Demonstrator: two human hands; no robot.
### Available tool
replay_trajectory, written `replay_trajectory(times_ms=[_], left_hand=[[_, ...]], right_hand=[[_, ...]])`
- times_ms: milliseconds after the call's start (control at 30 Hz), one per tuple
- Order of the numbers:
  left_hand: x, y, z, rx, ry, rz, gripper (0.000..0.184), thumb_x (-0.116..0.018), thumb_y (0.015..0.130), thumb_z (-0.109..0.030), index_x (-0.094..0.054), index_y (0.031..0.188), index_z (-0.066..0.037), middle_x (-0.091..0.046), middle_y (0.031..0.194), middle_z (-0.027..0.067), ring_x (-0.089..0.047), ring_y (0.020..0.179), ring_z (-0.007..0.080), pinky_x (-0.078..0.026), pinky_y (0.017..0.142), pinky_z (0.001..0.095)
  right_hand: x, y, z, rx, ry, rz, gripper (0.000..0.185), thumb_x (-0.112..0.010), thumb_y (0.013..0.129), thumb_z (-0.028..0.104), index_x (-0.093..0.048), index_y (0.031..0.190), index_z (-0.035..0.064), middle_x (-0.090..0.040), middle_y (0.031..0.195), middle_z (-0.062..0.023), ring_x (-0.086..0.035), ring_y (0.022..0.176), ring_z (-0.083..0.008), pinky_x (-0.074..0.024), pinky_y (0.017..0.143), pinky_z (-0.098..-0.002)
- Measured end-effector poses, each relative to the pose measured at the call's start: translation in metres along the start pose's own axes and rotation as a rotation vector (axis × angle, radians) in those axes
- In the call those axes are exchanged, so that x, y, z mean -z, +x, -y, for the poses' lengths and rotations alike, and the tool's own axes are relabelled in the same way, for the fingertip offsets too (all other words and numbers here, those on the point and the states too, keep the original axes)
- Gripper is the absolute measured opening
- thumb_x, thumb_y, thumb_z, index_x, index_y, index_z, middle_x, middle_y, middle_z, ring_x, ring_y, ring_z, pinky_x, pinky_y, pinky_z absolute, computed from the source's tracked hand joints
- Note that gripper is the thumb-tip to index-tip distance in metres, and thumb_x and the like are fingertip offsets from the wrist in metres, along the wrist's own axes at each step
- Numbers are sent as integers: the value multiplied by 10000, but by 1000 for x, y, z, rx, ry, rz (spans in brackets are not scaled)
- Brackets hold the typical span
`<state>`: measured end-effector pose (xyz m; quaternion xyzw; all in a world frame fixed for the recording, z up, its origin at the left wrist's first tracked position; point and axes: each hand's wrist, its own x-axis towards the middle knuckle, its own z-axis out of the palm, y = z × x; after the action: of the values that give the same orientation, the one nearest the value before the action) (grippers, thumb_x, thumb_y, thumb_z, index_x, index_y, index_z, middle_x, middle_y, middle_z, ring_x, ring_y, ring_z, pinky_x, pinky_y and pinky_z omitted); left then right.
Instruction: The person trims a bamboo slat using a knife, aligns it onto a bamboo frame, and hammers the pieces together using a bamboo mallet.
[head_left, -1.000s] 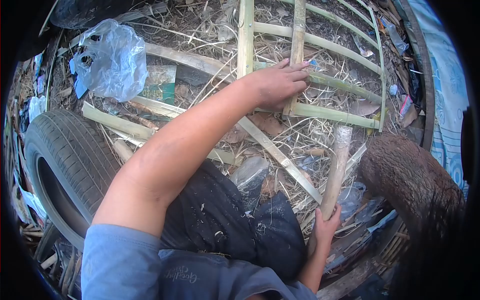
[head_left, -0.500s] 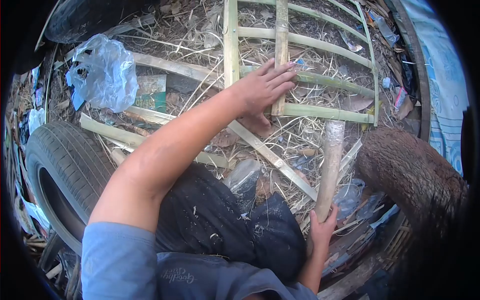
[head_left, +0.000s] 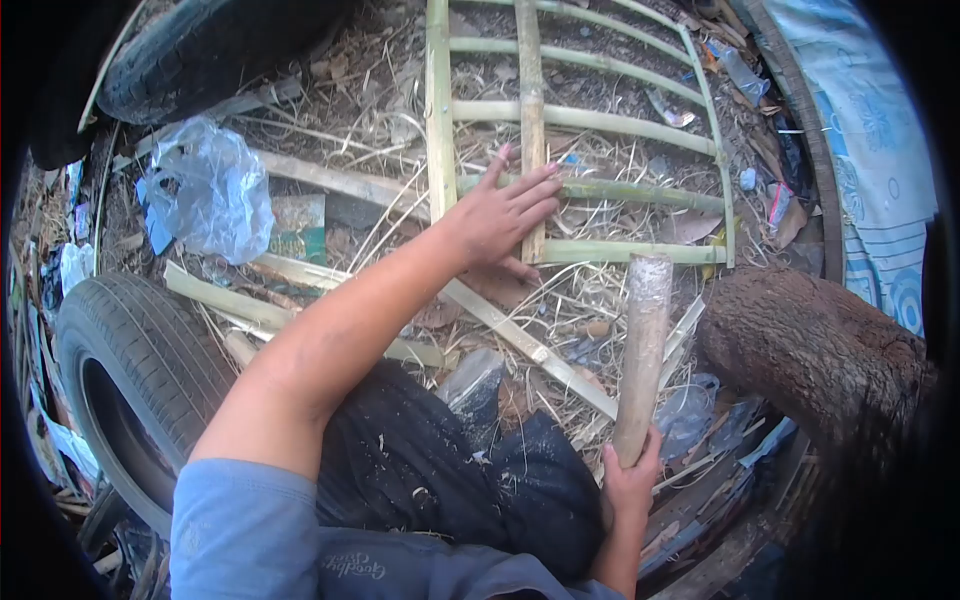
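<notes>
A lattice frame of split bamboo strips (head_left: 600, 117) lies on the ground ahead, with a narrow bamboo slat (head_left: 531, 75) running lengthwise across it. My left hand (head_left: 503, 218) rests flat at the near end of this slat, fingers spread and palm down, gripping nothing. Part of the slat and a green cross strip (head_left: 640, 193) are hidden under it. Lower right, my right hand (head_left: 632, 475) is wrapped around the bottom end of a thick, pale wooden stick (head_left: 643, 350). The stick points away from me, its far end just short of the nearest cross strip (head_left: 620, 252).
A thick tree trunk (head_left: 810, 335) stands close on the right. To the left are a tire (head_left: 165, 345), a clear plastic bag (head_left: 218, 190) and loose bamboo strips (head_left: 540, 350). Another tire (head_left: 200, 60) lies at the back. A blue patterned sheet (head_left: 870, 130) hangs far right.
The camera view has shifted, so the frame now appears lower and farther left. My left hand stays on the slat, its fingers slightly more spread. The stick remains in my right hand.
</notes>
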<state>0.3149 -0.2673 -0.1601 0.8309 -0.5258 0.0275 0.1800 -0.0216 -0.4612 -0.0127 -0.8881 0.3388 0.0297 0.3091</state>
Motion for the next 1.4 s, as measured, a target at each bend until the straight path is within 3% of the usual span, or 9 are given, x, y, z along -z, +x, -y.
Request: replay_trajectory(times_ms=[233,533,933,1000,1033,1100,1133,1267,1400], left_hand=[[6,0,-2,28,-13,23,1110,-503,714,-843,-356,1491,-64,-375,1542,84,-232,1488,236,-5,1184,613],[7,3,-13,58,109,50,983,-462,767,-800,-508,1365,-21,-441,1486,94,-255,1472,242,-77,1182,630],[1,3,-13,41,151,61,970,-405,805,-810,-532,1315,6,-433,1483,130,-262,1469,267,-43,1189,606],[5,4,-16,53,221,88,971,-404,805,-819,-519,1342,-18,-422,1499,119,-237,1480,248,-33,1191,598],[6,4,-16,53,212,91,971,-404,805,-819,-519,1342,-18,-422,1499,119,-237,1480,248,-33,1191,598],[7,4,-14,58,151,93,982,-425,793,-823,-494,1377,-36,-405,1514,115,-234,1482,234,-29,1193,595],[9,5,-15,85,98,134,1054,-545,718,-815,-413,1449,-67,-381,1533,95,-227,1486,222,-27,1194,592],[13,4,-9,73,30,175,1272,-751,549,-727,-240,1544,-123,-343,1564,47,-204,1496,212,-28,1196,591],[15,4,-8,83,-2,190,1268,-788,535,-679,-247,1546,-136,-331,1572,34,-207,1495,204,-42,1194,595]], right_hand=[[-4,6,6,140,-63,71,543,-785,746,207,-518,1179,17,-666,886,-260,-667,849,-466,-535,720,-482],[-7,8,7,85,9,92,544,-789,757,207,-510,1182,13,-673,878,-271,-672,865,-467,-530,723,-494],[-4,5,-2,3,25,113,533,-779,763,192,-523,1191,5,-668,929,-264,-661,898,-467,-523,764,-473],[-7,6,-4,44,28,81,532,-748,764,140,-517,1212,-30,-672,924,-218,-690,856,-330,-526,778,-404],[-8,6,-5,37,22,84,532,-748,764,140,-517,1212,-30,-672,924,-218,-690,856,-330,-526,778,-404],[-9,7,-4,63,35,84,540,-775,762,184,-519,1202,5,-668,932,-266,-664,902,-462,-527,767,-473],[-10,8,-2,60,32,87,540,-775,762,184,-519,1202,5,-668,932,-266,-664,902,-462,-527,767,-473],[-19,16,1,85,72,151,542,-776,763,203,-520,1197,2,-672,909,-258,-673,869,-454,-539,738,-470],[-20,23,5,210,-95,200,544,-759,774,183,-508,1217,-6,-676,899,-245,-700,858,-400,-542,745,-439]])
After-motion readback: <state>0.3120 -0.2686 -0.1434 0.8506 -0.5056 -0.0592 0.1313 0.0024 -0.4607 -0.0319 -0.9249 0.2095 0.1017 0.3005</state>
